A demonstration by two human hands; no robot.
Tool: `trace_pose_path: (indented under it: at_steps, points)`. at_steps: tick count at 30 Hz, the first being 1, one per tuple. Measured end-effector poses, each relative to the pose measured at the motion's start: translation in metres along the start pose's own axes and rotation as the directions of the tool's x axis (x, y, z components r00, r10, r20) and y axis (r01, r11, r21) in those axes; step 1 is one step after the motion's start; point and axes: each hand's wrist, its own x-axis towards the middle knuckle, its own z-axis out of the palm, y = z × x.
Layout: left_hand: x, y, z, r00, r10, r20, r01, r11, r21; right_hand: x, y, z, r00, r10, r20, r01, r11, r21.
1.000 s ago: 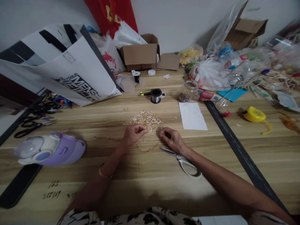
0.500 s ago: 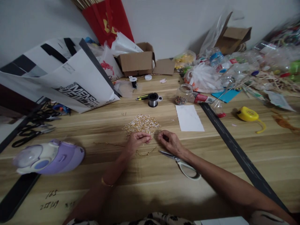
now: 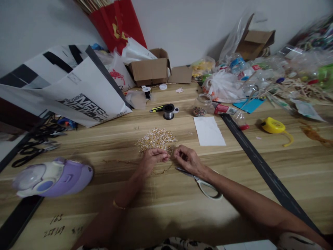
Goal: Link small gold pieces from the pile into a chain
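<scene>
My left hand (image 3: 153, 159) and my right hand (image 3: 187, 159) rest close together on the wooden table (image 3: 166, 208), just below a pile of small gold beads (image 3: 156, 138). Both hands have the fingers pinched; what they hold is too small to make out. A thin gold strand (image 3: 161, 171) lies on the table under the left hand and trails off to the left. White-handled scissors (image 3: 206, 184) lie under my right wrist.
A purple and white device (image 3: 53, 176) sits at the left. At the back are a large white shopping bag (image 3: 67, 86), a cardboard box (image 3: 151, 69), a wire spool (image 3: 168, 111), a bead jar (image 3: 201, 105), white paper (image 3: 208, 130), a yellow tape measure (image 3: 273, 125) and a long black ruler (image 3: 260, 163).
My hands have drawn closer together below the bead pile. The view has tilted up slightly.
</scene>
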Motion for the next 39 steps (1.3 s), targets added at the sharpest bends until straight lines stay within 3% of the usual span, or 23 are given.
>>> trace_pose_path:
  at_steps: [3,9,19,39]
  points:
    - [-0.0011,0.0017,0.0022,0.999,-0.034,0.010,0.035,0.999,-0.040,-0.0007,-0.0008,-0.0001,1.000,-0.026,-0.015,0.026,1.000,0.006]
    - [0.0002,0.0003,0.0021,0.999,0.041,0.020,-0.042,0.999,0.021,-0.0018,-0.0027,0.0003,0.995,-0.099,-0.011,0.098,0.995,-0.020]
    - [0.0012,-0.0016,0.0011,0.998,0.024,0.065,-0.022,0.999,-0.032,-0.0030,-0.0056,0.0003,0.978,-0.206,0.018,0.207,0.976,-0.060]
    - [0.0015,-0.0041,0.0021,0.997,0.031,0.075,-0.032,0.999,0.005,-0.0031,-0.0077,-0.0015,0.977,-0.207,0.053,0.211,0.974,-0.085]
